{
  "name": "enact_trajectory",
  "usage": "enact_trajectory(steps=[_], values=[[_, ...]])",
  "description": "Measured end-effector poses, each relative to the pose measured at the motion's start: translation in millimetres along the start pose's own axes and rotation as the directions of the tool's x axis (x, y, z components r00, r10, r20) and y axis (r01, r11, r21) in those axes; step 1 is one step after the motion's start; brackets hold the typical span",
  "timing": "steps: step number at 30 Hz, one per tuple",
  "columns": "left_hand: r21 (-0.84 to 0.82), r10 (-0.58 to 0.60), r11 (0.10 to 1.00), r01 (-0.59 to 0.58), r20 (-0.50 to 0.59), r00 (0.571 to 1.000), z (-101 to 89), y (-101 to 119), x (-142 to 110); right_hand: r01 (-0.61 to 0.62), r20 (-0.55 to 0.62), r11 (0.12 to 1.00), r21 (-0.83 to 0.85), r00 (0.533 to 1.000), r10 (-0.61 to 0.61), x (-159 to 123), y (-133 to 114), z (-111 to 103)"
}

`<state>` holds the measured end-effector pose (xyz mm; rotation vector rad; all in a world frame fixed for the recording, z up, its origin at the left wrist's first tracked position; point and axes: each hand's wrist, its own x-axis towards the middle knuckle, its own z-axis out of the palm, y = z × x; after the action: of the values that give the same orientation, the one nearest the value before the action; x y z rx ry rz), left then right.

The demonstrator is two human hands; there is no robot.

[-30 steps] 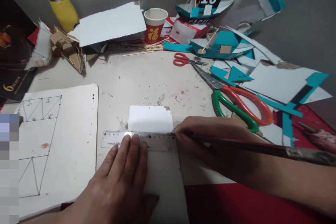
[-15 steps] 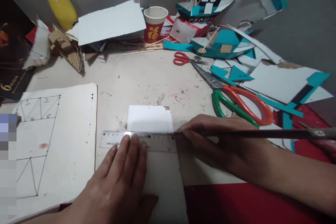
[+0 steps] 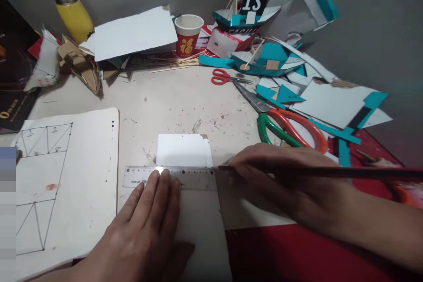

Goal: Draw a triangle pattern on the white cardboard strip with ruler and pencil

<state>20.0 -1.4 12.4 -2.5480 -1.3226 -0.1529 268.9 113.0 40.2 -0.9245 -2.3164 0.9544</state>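
Observation:
A clear plastic ruler (image 3: 194,179) lies across a long white card (image 3: 184,152). The card runs from mid-table toward me. My left hand (image 3: 145,224) rests flat, pressing its stretched fingertips on the ruler's left half. At the ruler's right end, my right hand (image 3: 284,176) is closed around a long, thin, dark-red pencil-like stick (image 3: 360,172). The stick's tip points left and sits by the ruler's upper edge, near the card's right edge. Its exact kind is not clear.
To the left lies a drawing sheet (image 3: 86,194) with ruled lines. Green-and-orange scissors (image 3: 264,110) and small red scissors (image 3: 222,77) lie beyond my right hand. Farther back stand a paper cup (image 3: 188,37), a yellow bottle (image 3: 74,20) and cardboard boats (image 3: 271,57).
The whole view has shifted slightly, so things appear farther left and a little lower. Both hands, the ruler and the stick keep nearly the same places on the card.

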Motion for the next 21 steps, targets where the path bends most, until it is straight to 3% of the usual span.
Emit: enact_trajectory(steps=[5, 11, 21], values=[[-0.02, 0.007, 1.0, -0.008, -0.055, 0.998, 0.6, -1, -3, -0.009, -0.152, 0.996, -0.084, 0.988, -0.004, -9, -13, -8], [-0.042, 0.038, 0.998, -0.041, -0.072, 0.997, 6.2, -1, -14, -0.041, -0.246, 0.999, -0.032, 0.969, 0.032, -10, -5, 9], [-0.073, 0.081, 0.993, -0.089, -0.107, 0.991, 11.1, -7, -8, -0.05, -0.176, 0.992, 0.114, 0.982, 0.07, -7, 8, 27]])
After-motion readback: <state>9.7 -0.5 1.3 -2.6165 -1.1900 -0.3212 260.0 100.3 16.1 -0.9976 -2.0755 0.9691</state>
